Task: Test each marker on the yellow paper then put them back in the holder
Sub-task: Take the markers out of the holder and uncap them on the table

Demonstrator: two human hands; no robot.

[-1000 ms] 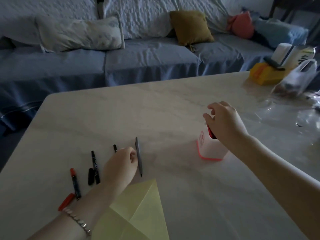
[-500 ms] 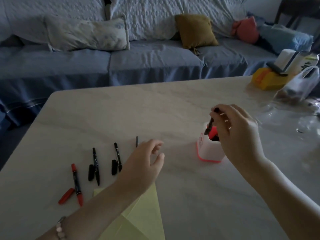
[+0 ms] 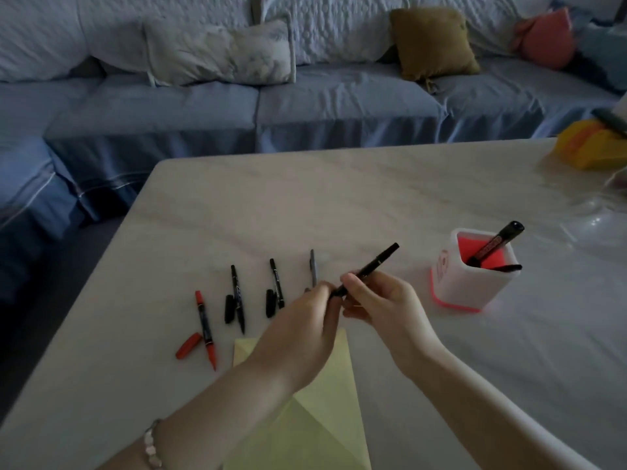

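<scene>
My right hand [image 3: 386, 305] grips a black marker [image 3: 375, 266] that points up and to the right. My left hand [image 3: 310, 329] pinches that marker's lower end. Both hands hover over the top corner of the yellow paper [image 3: 315, 412]. The white holder [image 3: 470, 278] with its red inside stands to the right and holds two dark markers [image 3: 493, 245]. On the table to the left lie an uncapped red marker [image 3: 205, 329] with its cap [image 3: 188, 345], two uncapped black markers [image 3: 237, 296] [image 3: 277, 283] with caps beside them, and a grey pen [image 3: 313, 268].
The pale marble table [image 3: 339, 198] ends at a blue sofa [image 3: 237, 106] with cushions behind it. A yellow box [image 3: 590, 145] and clear plastic items [image 3: 597, 215] sit at the far right edge.
My right hand lifted a black marker out of the holder and carried it left to the middle. My left hand rose from the table and took hold of the marker's lower end.
</scene>
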